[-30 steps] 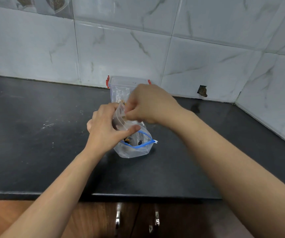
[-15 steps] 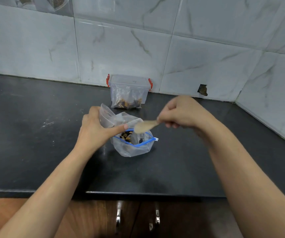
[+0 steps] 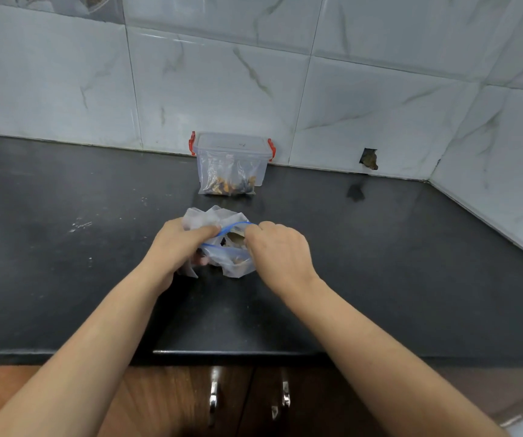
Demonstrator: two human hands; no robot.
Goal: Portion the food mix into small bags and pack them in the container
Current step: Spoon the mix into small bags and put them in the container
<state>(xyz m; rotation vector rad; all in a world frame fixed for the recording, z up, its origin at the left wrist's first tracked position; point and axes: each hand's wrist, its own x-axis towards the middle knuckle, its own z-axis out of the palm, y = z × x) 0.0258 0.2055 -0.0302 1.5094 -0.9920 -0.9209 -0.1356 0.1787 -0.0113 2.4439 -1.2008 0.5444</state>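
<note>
A large clear zip bag (image 3: 233, 266) with a blue rim sits on the black counter (image 3: 380, 263), with food mix inside. My left hand (image 3: 176, 249) grips a crumpled small clear bag (image 3: 205, 216) against the zip bag's left rim. My right hand (image 3: 280, 252) is curled at the right rim and holds a wooden spoon (image 3: 234, 239), whose bowl is down inside the bag's mouth. Behind them, by the wall, stands a clear container (image 3: 232, 146) with red latches and no lid. It holds small bags of food mix (image 3: 228, 184).
The tiled wall runs along the back and meets a side wall at the right, with a small hole (image 3: 369, 159) low in the tiles. The counter's front edge (image 3: 238, 353) is near me; wooden cabinet doors with metal handles (image 3: 213, 397) lie below it.
My right hand left the small bag, swung right with the spoon, then came down and dipped it into the zip bag. My left hand lowered the small bag onto the zip bag's rim.
</note>
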